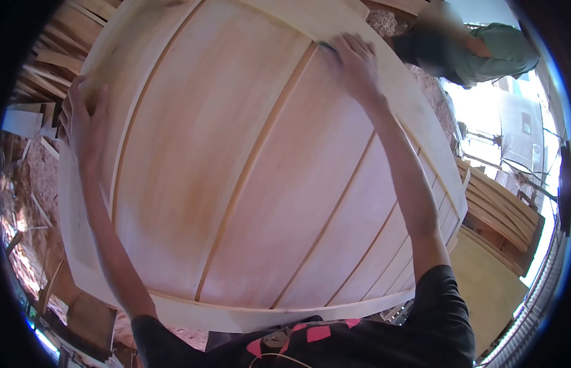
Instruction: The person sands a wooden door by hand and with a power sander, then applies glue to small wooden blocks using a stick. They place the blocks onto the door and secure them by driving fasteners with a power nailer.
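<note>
A large pale wooden panel (285,178) fills the middle of the view, divided by long thin strips with darker grooves. My left hand (89,126) is at its left edge, the fingers curled over the rim and the thumb apart on the face. My right hand (358,64) presses on the panel near its far edge. Under those fingers shows a small dark piece (328,48) that looks like sandpaper; most of it is hidden by the hand. Brownish smudges mark parts of the wood surface.
Another person (482,52) in a green top is at the upper right. Stacked wooden strips (497,202) lie to the right above a flat board (485,276). Wood scraps (61,58) are heaped at the upper left, with reddish ground (43,178) below them.
</note>
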The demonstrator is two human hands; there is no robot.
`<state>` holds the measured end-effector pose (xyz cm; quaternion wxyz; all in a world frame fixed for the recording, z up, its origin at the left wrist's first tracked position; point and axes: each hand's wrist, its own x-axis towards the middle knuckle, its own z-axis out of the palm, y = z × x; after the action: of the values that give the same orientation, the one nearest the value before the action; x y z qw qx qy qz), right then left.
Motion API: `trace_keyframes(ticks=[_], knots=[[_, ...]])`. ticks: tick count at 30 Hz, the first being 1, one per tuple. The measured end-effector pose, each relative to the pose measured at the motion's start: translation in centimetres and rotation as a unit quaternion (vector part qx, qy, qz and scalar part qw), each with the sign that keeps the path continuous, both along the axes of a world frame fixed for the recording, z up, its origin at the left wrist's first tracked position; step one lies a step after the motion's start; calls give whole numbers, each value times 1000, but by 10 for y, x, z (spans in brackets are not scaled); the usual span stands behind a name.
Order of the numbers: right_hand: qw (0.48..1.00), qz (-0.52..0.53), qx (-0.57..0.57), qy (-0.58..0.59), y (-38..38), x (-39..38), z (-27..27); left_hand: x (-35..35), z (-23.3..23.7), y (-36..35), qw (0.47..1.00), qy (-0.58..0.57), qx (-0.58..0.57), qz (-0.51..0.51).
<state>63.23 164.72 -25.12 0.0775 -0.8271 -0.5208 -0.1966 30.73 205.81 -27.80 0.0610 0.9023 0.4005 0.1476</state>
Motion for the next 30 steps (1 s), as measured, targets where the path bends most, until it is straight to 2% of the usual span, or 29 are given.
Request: trace_keyframes(ticks=[3,5,6,8,10,11,13,14,16,17,19,21,23,24,25,26,27,28,29,30], knots=[[999,36,3,28,62,-4,9,1,6,-4,1000,24,-2,-2],[999,21,-13,35,39,-3,18,-8,3,0,1000,24,-14,-8],[999,4,-27,41,22,-7,20,-15,0,6,999,6,-30,-28],[999,-16,-30,39,-57,-6,11,-10,0,11,997,-19,-44,-64],[993,-91,-66,22,-140,-13,8,-10,-1,9,999,9,-33,-40],[993,-97,-67,22,-162,-11,9,-3,-1,4,998,9,-34,-46],[990,-108,-67,58,-176,-14,14,2,3,-10,997,68,44,9],[990,-105,-67,64,-168,-12,4,-1,0,-8,996,74,45,11],[998,-10,13,53,-112,-6,3,2,-7,3,999,20,33,-21],[998,2,25,61,-103,0,-4,4,-11,7,999,6,33,-40],[995,34,36,92,-54,11,-18,5,-21,-4,996,4,75,-42],[987,-72,-47,134,-46,-23,9,0,-9,-17,992,15,123,-9],[960,-167,-135,179,-89,-17,-52,-14,-8,-35,990,4,135,-40],[940,-212,-183,195,-107,-13,-80,-31,-36,-43,988,2,123,-97],[938,-199,-129,251,-143,-67,-42,-45,-65,-50,982,2,108,-154],[931,-183,-73,307,-171,-127,11,-57,-59,-94,984,-3,17,-179],[918,-165,-19,360,-203,-184,60,-84,-85,-115,953,-4,133,-272],[925,-178,5,336,-227,-236,70,-96,-76,-155,943,-18,94,-318],[914,-147,111,361,-271,-285,63,-110,-64,-196,932,-51,96,-346],[879,-223,119,405,-295,-339,96,-125,-60,-229,922,-90,114,-358]])
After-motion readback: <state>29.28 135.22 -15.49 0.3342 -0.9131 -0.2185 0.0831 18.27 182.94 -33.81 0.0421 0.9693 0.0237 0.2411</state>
